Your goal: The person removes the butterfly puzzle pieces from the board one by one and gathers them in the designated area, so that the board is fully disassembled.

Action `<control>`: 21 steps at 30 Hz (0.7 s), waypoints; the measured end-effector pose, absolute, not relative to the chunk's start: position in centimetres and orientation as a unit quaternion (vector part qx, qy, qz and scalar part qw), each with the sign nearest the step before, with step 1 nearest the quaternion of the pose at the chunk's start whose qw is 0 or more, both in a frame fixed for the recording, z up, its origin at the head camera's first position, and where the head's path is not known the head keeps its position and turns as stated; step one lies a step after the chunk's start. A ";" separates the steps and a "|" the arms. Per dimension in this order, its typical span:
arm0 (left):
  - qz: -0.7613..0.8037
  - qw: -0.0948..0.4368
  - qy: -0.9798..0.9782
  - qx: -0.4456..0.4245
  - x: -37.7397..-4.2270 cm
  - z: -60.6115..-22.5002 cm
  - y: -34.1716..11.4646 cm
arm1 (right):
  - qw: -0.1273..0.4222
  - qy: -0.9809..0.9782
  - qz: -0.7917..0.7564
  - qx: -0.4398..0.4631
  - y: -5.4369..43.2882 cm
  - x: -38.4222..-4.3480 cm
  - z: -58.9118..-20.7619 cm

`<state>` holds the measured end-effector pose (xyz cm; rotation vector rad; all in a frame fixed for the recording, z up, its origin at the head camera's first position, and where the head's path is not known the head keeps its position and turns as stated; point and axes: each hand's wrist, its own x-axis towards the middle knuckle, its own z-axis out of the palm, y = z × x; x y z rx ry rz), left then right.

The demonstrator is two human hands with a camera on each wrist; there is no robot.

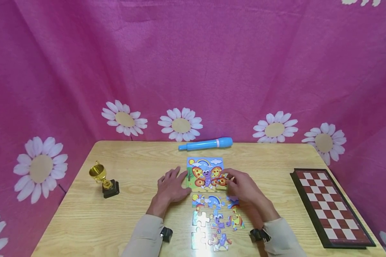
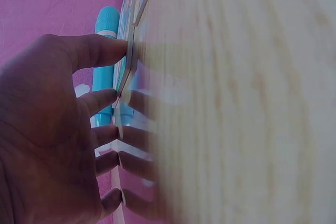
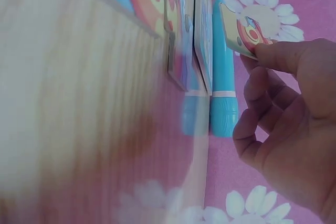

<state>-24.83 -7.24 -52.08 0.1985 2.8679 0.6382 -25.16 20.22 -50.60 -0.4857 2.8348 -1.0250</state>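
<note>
Between the hands lies a square butterfly picture board [image 1: 197,164] on the wooden table. My right hand [image 1: 244,187] is raised over the board's right side and pinches a jigsaw piece [image 3: 244,32] between thumb and fingers. That piece shows a red-and-yellow wing pattern and is tilted, off the table. My left hand [image 1: 173,185] rests spread on the table, its thumb [image 2: 107,53] and index finger touching the board's left edge. Nearer the person, several jigsaw pieces [image 1: 217,219] are laid out in rows; my right hand partly covers the one at the upper right.
Behind the board lies a blue toy microphone-shaped stick [image 1: 202,144]. A small gold trophy cup [image 1: 99,172] on a black base stands at the left. At the right is a red-and-white checkered board [image 1: 329,205]. A pink curtain [image 1: 193,71] with daisies hangs behind the table [image 1: 141,157].
</note>
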 end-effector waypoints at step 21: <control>0.215 0.100 0.969 0.071 -24.8 -52.0 -7.3 | 0.064 0.932 -0.324 -0.147 22.0 -22.1 -50.3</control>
